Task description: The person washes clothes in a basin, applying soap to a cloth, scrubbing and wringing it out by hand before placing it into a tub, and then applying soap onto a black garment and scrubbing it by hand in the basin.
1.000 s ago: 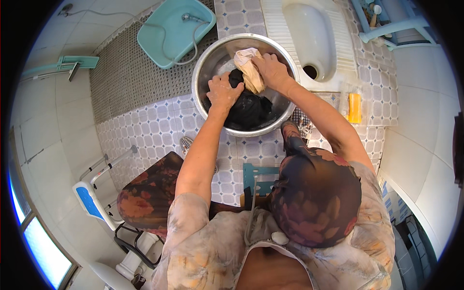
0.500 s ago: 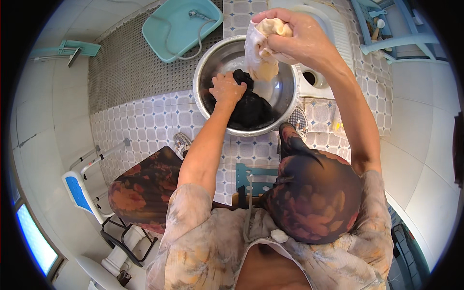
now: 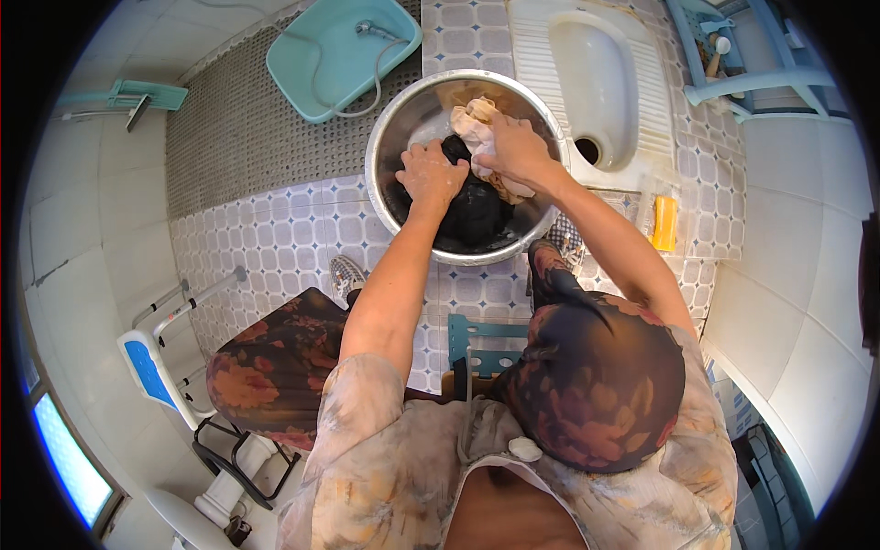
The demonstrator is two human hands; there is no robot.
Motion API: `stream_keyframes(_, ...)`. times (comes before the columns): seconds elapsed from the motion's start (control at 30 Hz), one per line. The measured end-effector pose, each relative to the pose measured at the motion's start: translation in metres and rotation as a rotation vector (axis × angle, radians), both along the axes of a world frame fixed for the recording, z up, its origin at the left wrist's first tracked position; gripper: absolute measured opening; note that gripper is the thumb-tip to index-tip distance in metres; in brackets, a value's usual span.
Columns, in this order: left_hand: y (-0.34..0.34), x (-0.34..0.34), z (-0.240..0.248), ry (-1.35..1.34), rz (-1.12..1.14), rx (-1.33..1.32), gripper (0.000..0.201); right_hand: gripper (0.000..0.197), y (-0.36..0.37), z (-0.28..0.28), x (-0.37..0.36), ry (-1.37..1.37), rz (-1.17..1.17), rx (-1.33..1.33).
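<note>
A wide metal basin (image 3: 390, 206) stands on the tiled floor before me. Bunched at its near side lies a wet black cloth (image 3: 475, 215). My left hand (image 3: 431, 174) is closed over the black cloth's upper left part; its fingertips are partly hidden. On the basin's right side, my right hand (image 3: 518, 147) grips a crumpled cream-coloured cloth (image 3: 475, 124), which rests against the black one. Parts of the cream cloth show above and below the right hand.
A squat toilet (image 3: 632, 82) lies right of the basin, with a yellow bar (image 3: 665, 224) near it. Beyond the basin's left side, a turquoise tub (image 3: 312, 69) holds a shower head (image 3: 371, 29) and hose. A blue-and-white folding seat (image 3: 151, 367) is at the left.
My right hand has lowered the cream cloth from above the basin's far right rim down into the basin. My left hand has stayed on the black cloth.
</note>
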State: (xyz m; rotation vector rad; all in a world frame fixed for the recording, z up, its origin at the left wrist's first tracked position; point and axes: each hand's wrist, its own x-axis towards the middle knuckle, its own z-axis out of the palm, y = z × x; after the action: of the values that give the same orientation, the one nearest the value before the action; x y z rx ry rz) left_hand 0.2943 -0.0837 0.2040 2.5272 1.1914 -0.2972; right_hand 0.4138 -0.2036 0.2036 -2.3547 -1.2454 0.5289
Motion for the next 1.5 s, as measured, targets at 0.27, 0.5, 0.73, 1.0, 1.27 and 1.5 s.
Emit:
stream_keyframes(0.27, 0.012, -0.011, -0.015, -0.175, 0.03, -0.092, 0.073, 0.051, 0.0, -0.006, 0.015, 0.118, -0.132, -0.171)
stream_keyframes(0.5, -0.008, -0.014, 0.07, -0.424, 0.376, -0.818, 0.06, 0.041, -0.017, 0.076, 0.035, 0.372, 0.026, 0.362)
stream_keyframes(0.73, 0.001, 0.003, 0.051, -0.785, 0.731, -2.199, 0.06, 0.049, -0.006, 0.163, 0.002, 1.028, 0.013, 0.292)
stream_keyframes(1.0, 0.005, -0.002, 0.029, -1.07, 0.679, -2.153, 0.051, 0.035, -0.006, 0.101, 0.022, 1.046, -0.087, 0.272)
stream_keyframes(1.27, 0.007, -0.036, 0.006, -0.872, 0.551, -2.212, 0.057, 0.059, 0.025, 0.028, 0.011, 1.121, -0.137, 0.261)
stream_keyframes(1.5, -0.02, -0.021, 0.044, -0.989, 0.545, -2.564, 0.071, 0.084, 0.015, 0.024, 0.018, 2.011, 0.0, 0.593)
